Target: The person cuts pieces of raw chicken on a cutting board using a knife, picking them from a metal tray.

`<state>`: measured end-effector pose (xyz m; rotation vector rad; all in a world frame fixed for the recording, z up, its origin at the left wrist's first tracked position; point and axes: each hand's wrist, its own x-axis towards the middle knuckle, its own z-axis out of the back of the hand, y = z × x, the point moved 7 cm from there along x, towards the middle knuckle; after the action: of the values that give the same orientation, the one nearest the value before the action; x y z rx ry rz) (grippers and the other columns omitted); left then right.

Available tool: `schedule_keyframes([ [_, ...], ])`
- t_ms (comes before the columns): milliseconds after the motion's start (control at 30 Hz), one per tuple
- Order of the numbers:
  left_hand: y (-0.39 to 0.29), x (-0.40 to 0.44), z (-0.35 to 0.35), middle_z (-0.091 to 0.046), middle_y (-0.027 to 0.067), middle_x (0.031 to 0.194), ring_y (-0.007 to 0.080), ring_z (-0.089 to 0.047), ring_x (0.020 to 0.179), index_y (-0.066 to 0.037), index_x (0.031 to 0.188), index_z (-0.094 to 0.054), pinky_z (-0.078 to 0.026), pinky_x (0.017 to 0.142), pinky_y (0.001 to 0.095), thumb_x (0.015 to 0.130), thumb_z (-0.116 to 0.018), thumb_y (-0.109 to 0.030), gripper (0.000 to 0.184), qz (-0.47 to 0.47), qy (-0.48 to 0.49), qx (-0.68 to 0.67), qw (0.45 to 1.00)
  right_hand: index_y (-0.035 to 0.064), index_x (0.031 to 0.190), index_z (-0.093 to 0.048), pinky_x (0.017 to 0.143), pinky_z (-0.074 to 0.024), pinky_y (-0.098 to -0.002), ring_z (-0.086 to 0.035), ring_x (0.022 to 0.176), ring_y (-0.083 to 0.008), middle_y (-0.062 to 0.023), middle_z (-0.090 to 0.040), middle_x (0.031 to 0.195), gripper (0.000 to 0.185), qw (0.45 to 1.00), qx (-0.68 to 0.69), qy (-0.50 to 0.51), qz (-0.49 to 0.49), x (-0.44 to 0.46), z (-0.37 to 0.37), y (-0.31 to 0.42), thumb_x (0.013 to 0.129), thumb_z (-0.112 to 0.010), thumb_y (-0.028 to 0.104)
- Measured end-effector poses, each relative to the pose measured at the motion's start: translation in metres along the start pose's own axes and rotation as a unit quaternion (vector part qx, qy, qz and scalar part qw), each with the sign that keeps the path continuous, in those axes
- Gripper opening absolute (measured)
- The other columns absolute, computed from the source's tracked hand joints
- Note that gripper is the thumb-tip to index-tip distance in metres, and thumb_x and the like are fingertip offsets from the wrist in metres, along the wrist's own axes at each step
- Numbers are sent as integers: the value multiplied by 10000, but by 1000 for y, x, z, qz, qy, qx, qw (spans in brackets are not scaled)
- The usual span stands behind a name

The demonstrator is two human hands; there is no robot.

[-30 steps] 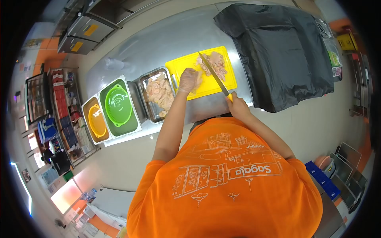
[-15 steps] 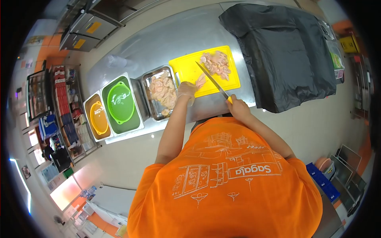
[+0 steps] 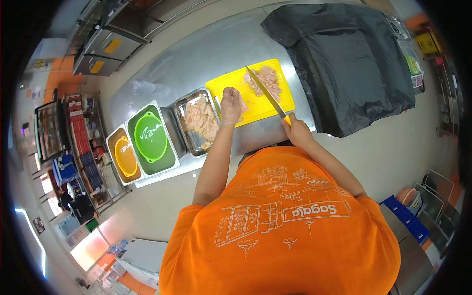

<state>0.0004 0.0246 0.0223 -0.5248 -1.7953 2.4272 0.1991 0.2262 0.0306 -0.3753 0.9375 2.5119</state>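
My right hand (image 3: 298, 131) is wrapped round the yellow handle of a long kitchen knife (image 3: 267, 92). Its blade points away from me, over a pile of cut raw chicken (image 3: 268, 78) on the yellow cutting board (image 3: 255, 112). My left hand (image 3: 230, 105), in a clear plastic glove, is over the board's left side with its fingers curled together. A pale piece of raw chicken (image 3: 243, 104) shows at the edge of this hand, partly hidden by it. Left of the board, a steel tray (image 3: 178, 105) holds more raw chicken pieces (image 3: 201, 121).
A green basket (image 3: 150, 136) and an orange basket (image 3: 126, 156) sit in steel pans further left. Black plastic sheeting (image 3: 344, 69) covers something at the right of the steel table (image 3: 196, 54). Crumpled clear plastic (image 3: 142, 87) lies towards the back left.
My left hand has moved further onto the board, away from my body. The knife has shifted right and now lies over the pile of cut chicken, its blade more upright in view.
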Motion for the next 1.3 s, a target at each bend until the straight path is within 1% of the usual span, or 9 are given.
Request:
schedule_keyframes([
  [167,-1,22,-23,-625,69,820,144,-616,726,-90,1129,-570,-507,616,308,1050,-600,-159,109,-74,5,122,990,7,1119,-494,738,-523,-612,-672,797,-523,-312,-682,835,342,1000,17,-4,-4,-2,3,-3,1048,-549,337],
  [267,-19,19,-26,-648,93,845,162,-634,745,-64,1120,-582,-518,641,330,1036,-630,-183,153,-78,-12,69,995,3,1116,-492,738,-523,-613,-672,803,-526,-319,-681,842,342,1000,27,6,-11,-6,6,0,1049,-549,334],
  [367,22,24,-16,-710,170,889,272,-703,752,-26,1141,-587,-547,682,383,967,-708,-250,308,-27,-60,100,993,3,1115,-490,741,-522,-615,-673,813,-529,-324,-682,850,340,999,32,14,-11,-11,-1,1,1049,-548,332],
  [467,95,30,-6,-721,170,942,276,-715,843,14,1168,-611,-569,745,360,890,-787,-299,454,35,-98,171,980,9,1127,-486,735,-523,-613,-674,811,-530,-325,-682,847,343,999,17,27,-8,-12,-9,3,1052,-547,338],
  [567,85,17,-2,-735,174,1008,266,-720,915,59,1171,-633,-576,801,373,852,-814,-283,501,99,-91,104,985,14,1139,-473,707,-528,-604,-676,779,-527,-321,-683,816,355,999,-7,44,9,-13,-23,1,1058,-547,351],
  [667,87,12,10,-757,197,1000,291,-738,925,34,1082,-707,-579,811,397,839,-794,-291,416,20,-78,215,973,7,1136,-466,725,-530,-608,-680,798,-525,-319,-688,836,347,997,-29,71,14,-16,-35,-3,1061,-532,339],
  [867,89,-6,19,-752,212,931,340,-742,864,-12,907,-764,-570,785,401,834,-773,-317,314,45,-79,242,966,-5,1146,-439,724,-539,-627,-689,812,-526,-328,-687,832,340,993,-79,88,-1,-17,-37,-1,1063,-510,317],
  [1033,70,-23,19,-749,221,926,359,-738,875,-18,925,-768,-568,792,415,830,-778,-301,299,34,-65,245,967,-2,1104,-424,672,-537,-627,-692,764,-522,-325,-689,810,343,989,-103,105,17,-15,-44,7,1065,-521,325],
  [1300,81,-28,12,-731,248,878,388,-731,865,-2,875,-768,-568,800,440,841,-770,-266,266,-9,-49,239,970,-75,1244,-432,721,-570,-580,-709,809,-486,-303,-704,860,455,983,-167,73,20,31,-62,31,1072,-483,343],
])
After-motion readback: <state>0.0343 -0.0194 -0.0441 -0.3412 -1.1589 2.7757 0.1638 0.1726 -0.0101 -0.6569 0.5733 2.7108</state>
